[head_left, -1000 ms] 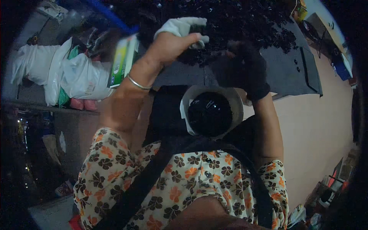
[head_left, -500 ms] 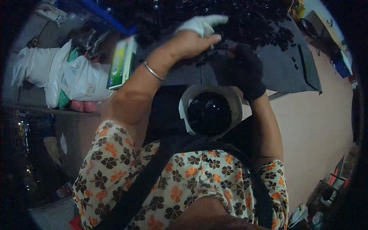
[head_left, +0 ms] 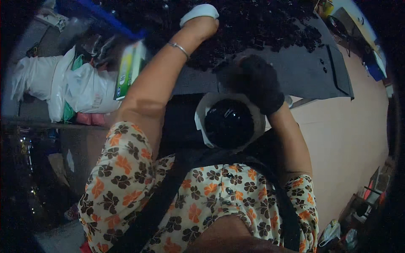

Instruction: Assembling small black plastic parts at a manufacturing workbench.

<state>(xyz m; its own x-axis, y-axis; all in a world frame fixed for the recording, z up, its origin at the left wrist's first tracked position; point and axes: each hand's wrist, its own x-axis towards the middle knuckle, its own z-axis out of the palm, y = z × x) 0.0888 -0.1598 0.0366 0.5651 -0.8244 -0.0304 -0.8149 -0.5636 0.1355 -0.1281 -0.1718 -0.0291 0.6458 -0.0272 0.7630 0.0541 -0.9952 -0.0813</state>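
My left hand (head_left: 200, 21), partly in a white covering, reaches over a wide heap of small black parts (head_left: 270, 25) on the dark grey table (head_left: 301, 69). Its fingers are hidden from view. A black glove covers my right hand (head_left: 258, 84), which hangs over the table's near edge with its fingers curled into shadow. Whether it holds anything is too dark to see. Just below it, close to my body, a round glossy black thing (head_left: 229, 123) sits inside a white round holder (head_left: 201, 116).
To the left, a green and white box (head_left: 130, 69) stands beside white plastic bags (head_left: 86, 82). A blue bar (head_left: 112, 19) lies behind them. A pale wall or floor surface (head_left: 337, 130) extends on the right, with bags and odds and ends (head_left: 331, 234) at lower right.
My left hand has moved farther out and leftward over the heap, away from my right hand. My right hand has drawn slightly nearer and to the left.
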